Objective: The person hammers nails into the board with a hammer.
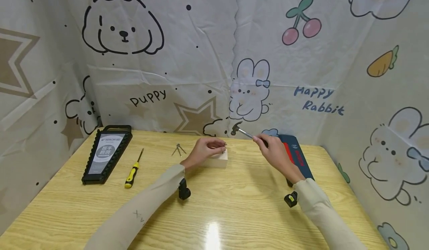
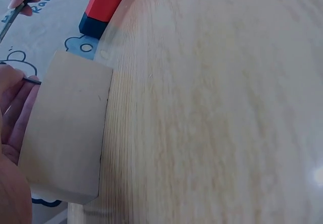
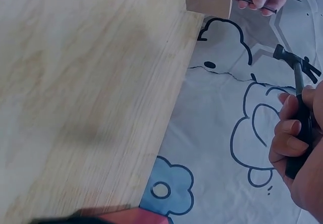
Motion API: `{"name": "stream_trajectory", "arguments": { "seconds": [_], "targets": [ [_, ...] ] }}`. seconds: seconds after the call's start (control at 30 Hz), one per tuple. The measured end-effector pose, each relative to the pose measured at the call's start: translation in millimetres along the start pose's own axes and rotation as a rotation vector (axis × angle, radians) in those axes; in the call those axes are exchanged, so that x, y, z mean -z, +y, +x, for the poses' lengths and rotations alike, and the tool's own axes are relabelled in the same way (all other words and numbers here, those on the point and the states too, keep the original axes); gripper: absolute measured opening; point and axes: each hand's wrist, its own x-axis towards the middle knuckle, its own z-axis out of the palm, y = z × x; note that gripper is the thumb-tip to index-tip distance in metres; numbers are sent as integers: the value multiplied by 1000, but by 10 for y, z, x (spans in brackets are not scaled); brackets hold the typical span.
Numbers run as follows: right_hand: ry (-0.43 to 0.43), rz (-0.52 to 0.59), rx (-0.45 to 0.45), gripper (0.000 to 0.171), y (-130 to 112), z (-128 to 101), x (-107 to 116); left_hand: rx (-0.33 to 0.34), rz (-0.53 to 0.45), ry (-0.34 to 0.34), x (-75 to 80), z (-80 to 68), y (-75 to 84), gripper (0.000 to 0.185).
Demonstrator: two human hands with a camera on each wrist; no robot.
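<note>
A pale wooden block (image 1: 214,163) lies on the table, with my left hand (image 1: 205,153) at its top. Thumb and fingers of that hand pinch a dark nail (image 3: 271,10), which stands upright on the block near its right end; in the left wrist view the nail (image 2: 33,81) shows beside the block's top face. My right hand (image 1: 274,151) grips a small claw hammer (image 1: 245,132) by its black handle (image 3: 300,133). The hammer is raised to the right of the block, its metal head (image 1: 236,128) above and apart from the nail.
Several loose nails (image 1: 179,149) stand or lean left of the block. Further left are a yellow and black screwdriver (image 1: 133,172) and a black tool rack (image 1: 105,152). A blue and red case (image 1: 299,157) lies behind my right forearm. Printed cloth (image 1: 197,60) hangs around the table.
</note>
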Motion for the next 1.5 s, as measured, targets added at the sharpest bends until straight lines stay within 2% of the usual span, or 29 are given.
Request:
{"name": "stream_trajectory", "arguments": {
  "seconds": [0.27,0.47,0.57,0.73,0.87,1.0,1.1,1.2,1.4,1.5],
  "targets": [
    [-6,20,-19,24,-25,84,-43,8,6,17,-4,-3,5,19],
    [-11,51,-12,22,-30,49,-40,1,21,37,-15,-22,5,22],
    [14,60,-1,19,-15,21,-41,-2,23,64,4,-59,2,22],
    [57,33,39,18,-3,-6,-44,-23,76,154,134,-150,12,19],
    [33,47,40,19,-1,-7,-60,-9,172,223,325,-221,24,20],
    [-23,101,-16,18,10,-23,-80,51,341,255,535,-307,29,18],
    [-55,111,-62,15,16,-62,-79,148,446,232,664,-368,59,19],
    [-78,93,-69,14,13,-96,-66,235,534,198,763,-419,89,19],
    [-73,-22,29,10,-16,-94,-92,365,746,203,888,-563,98,28],
    [-47,-64,71,8,-39,-82,-121,447,802,219,936,-615,72,31]
  ]
}}
